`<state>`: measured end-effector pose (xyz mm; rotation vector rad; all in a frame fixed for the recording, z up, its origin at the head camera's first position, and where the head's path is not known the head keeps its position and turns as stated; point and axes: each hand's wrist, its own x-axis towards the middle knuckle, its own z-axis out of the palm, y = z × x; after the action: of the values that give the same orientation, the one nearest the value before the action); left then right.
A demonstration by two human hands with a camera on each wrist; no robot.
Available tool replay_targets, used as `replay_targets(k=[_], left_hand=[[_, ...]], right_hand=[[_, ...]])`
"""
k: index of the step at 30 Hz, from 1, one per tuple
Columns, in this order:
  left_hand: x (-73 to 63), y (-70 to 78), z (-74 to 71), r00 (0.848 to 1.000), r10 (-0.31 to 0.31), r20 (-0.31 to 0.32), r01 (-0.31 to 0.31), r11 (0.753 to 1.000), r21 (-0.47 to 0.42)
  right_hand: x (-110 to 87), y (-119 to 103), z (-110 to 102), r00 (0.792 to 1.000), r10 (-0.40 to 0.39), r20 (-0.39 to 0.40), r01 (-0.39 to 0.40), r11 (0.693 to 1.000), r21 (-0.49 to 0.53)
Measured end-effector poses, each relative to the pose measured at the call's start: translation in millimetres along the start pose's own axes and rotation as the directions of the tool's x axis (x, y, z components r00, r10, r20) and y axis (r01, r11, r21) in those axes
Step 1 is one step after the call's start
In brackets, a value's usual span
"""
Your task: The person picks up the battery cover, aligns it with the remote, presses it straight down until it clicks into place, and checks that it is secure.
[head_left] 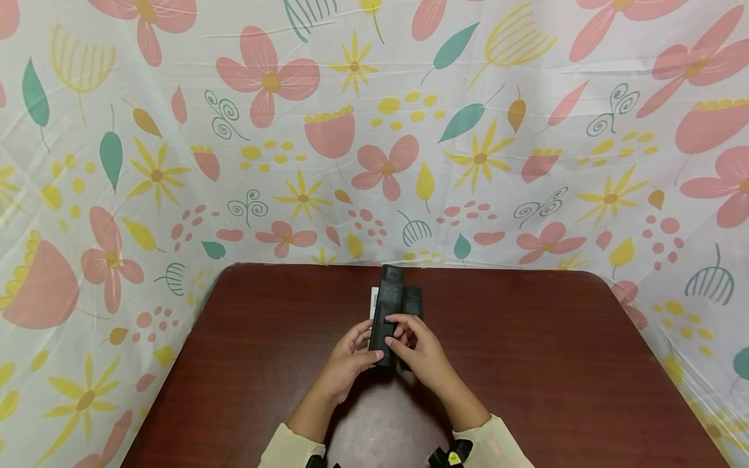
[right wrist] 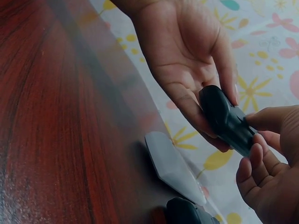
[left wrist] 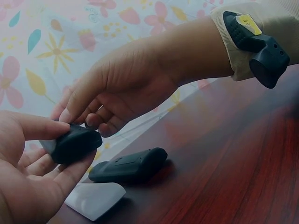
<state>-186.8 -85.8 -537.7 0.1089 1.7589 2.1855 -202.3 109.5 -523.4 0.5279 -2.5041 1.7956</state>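
A black remote control (head_left: 383, 325), long and narrow, is held above the table by both hands. My left hand (head_left: 346, 364) grips its near end, thumb on top and fingers underneath. The thumb and index finger of my right hand (head_left: 426, 354) pinch its right side, the other fingers curled beside it. Below, a second black remote (left wrist: 131, 166) lies on the table, partly covered in the head view. Beside that sits a white, smooth, long object (left wrist: 96, 199); only a small strip of it shows from above.
The dark red-brown wooden table (head_left: 544, 351) has rounded far corners. Behind and around it hangs a white cloth (head_left: 386, 214) printed with flowers and leaves. Beige sleeves (head_left: 491, 445) cover the forearms, with a black wrist device (left wrist: 259, 49) on the right cuff.
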Motion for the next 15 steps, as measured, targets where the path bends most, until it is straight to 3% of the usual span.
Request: replay_targets(k=[15], left_hand=[[0.1, -1.9, -0.2, 1.000, -0.009, -0.014, 0.009, 1.000, 0.003]], right_hand=[[2.2, -1.4, 1.3, 0.989, 0.108, -0.103, -0.104, 0.994, 0.046]])
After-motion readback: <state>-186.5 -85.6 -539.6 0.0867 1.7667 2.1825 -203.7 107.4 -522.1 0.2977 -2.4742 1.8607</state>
